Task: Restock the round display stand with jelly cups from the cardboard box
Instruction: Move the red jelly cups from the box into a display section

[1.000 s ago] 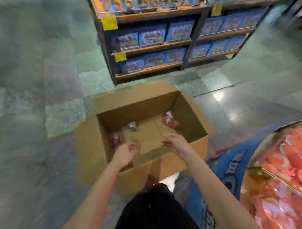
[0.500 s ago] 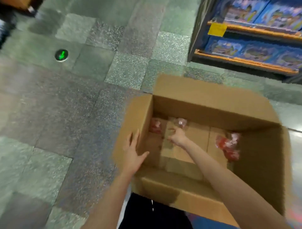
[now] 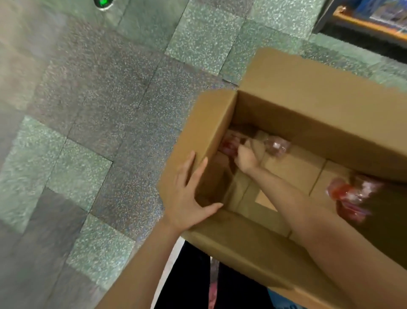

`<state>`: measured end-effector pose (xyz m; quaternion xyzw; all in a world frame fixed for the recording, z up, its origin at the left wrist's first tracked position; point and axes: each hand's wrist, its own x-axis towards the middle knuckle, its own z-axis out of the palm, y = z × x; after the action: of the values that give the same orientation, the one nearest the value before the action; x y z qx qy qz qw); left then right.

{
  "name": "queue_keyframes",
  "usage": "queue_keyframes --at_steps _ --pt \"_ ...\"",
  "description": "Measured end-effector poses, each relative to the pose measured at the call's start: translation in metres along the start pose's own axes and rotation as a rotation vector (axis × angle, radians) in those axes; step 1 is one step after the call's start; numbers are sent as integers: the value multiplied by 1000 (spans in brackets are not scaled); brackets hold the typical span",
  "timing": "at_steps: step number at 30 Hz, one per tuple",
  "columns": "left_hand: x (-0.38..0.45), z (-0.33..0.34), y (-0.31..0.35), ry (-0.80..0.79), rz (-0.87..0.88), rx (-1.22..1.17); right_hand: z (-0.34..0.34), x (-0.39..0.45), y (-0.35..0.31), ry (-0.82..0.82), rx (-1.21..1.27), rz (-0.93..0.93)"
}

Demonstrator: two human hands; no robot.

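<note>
An open cardboard box (image 3: 308,105) stands on the tiled floor. My left hand (image 3: 189,196) rests flat on the box's left flap, fingers spread. My right hand (image 3: 246,156) reaches deep into the far left corner of the box, fingers curled at a red jelly cup (image 3: 229,144); the grip itself is blurred. Another clear-wrapped jelly cup (image 3: 277,145) lies just right of that hand. Red jelly cups (image 3: 348,196) lie against the right side of the box floor. The round display stand is out of view.
Grey-green floor tiles (image 3: 99,110) spread to the left and behind the box. A shelf unit (image 3: 363,19) with blue packages stands at the top right. A green floor marker (image 3: 102,2) glows at the top edge. My dark clothing (image 3: 187,282) shows below the box.
The view swung left and down, losing the display stand. My left hand moved from inside the box to its left flap. My right hand reached further into the far left corner.
</note>
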<state>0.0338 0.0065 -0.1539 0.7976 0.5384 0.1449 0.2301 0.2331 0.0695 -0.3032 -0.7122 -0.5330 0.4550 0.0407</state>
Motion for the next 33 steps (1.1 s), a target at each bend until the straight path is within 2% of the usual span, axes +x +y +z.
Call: queue_keyframes --at_steps 2,6,13,16,22,23,25,29,31,33 --pt "-2 -1 -3 -24 -3 10 -9 -4 -2 -61 219 66" --pt "-10 -1 -6 -44 -24 50 -48 -53 -14 -190 915 220" --pt "3 5 6 -92 -106 -34 -70 -145 -33 -399 910 216" --pt "2 5 11 -75 -88 -5 -63 -162 -46 -389 916 209" --pt "8 4 24 2 -186 -51 -56 -166 -53 -411 929 239" --pt "9 6 26 23 -177 -54 -59 -161 -49 -409 905 239" --pt "11 11 34 49 -148 -100 -63 -145 -33 -306 774 266" --pt "14 23 64 54 -177 -353 -75 -96 27 35 10 213" --pt "16 29 73 0 -204 -449 -86 -73 49 87 -195 193" --pt "19 33 81 -67 -263 -540 -95 -56 64 48 -288 159"
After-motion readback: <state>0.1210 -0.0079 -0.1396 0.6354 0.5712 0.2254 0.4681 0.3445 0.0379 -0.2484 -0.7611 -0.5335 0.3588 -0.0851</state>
